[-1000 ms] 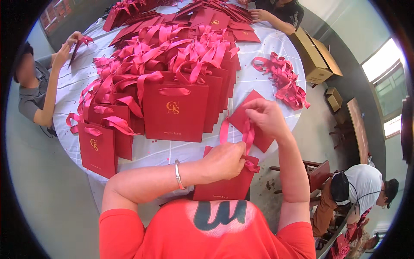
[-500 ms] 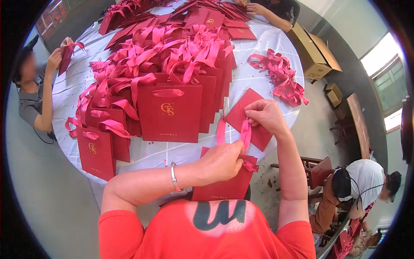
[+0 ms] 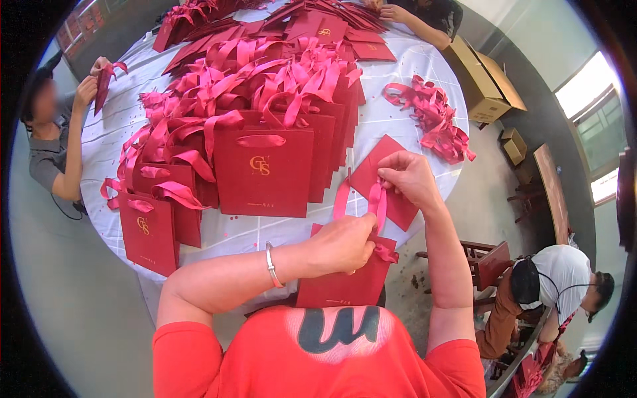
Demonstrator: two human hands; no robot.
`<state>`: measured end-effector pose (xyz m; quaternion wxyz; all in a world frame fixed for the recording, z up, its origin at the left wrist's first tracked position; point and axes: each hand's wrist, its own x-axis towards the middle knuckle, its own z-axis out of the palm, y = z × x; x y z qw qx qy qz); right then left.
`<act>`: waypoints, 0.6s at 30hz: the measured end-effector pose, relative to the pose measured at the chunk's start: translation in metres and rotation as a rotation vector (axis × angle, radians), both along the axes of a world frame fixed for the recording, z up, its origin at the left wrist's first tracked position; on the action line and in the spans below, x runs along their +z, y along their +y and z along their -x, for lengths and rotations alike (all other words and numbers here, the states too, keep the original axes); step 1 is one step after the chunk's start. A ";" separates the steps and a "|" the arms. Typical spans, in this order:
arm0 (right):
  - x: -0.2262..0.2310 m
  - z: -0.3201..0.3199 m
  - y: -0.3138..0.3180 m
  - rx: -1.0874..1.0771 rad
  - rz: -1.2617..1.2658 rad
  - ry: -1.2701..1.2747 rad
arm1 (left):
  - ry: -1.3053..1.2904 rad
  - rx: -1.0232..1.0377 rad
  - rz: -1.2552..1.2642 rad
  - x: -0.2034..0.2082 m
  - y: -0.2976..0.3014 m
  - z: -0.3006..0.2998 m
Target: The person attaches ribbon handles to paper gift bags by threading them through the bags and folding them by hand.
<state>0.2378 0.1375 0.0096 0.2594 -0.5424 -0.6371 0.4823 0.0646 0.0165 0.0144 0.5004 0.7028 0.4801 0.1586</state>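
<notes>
A red paper gift bag (image 3: 345,282) lies at the table's near edge, close to my body, with a pink ribbon (image 3: 376,204) running up from its top. My left hand (image 3: 343,244) reaches across the bag, its fingers closed on the ribbon low down near the bag's top edge. Higher up, my right hand (image 3: 408,178) pinches the same ribbon between thumb and fingertips. Under that hand lies a second, flat red bag (image 3: 369,174), turned at an angle. The fingers of my left hand partly hide the ribbon.
Many finished-looking red bags with pink ribbon handles (image 3: 264,172) stand in rows on the white-covered table (image 3: 262,232). A heap of loose pink ribbons (image 3: 434,119) lies right. Flat bags pile up at the back. Co-workers sit left and far; cardboard boxes (image 3: 482,83) stand right.
Both my hands stay on the ribbon with hardly any movement. The left co-worker's small red bag has tilted slightly.
</notes>
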 end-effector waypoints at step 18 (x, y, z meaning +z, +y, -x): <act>-0.020 -0.003 -0.001 -0.058 -0.055 0.136 | -0.088 0.076 0.082 0.004 -0.002 0.001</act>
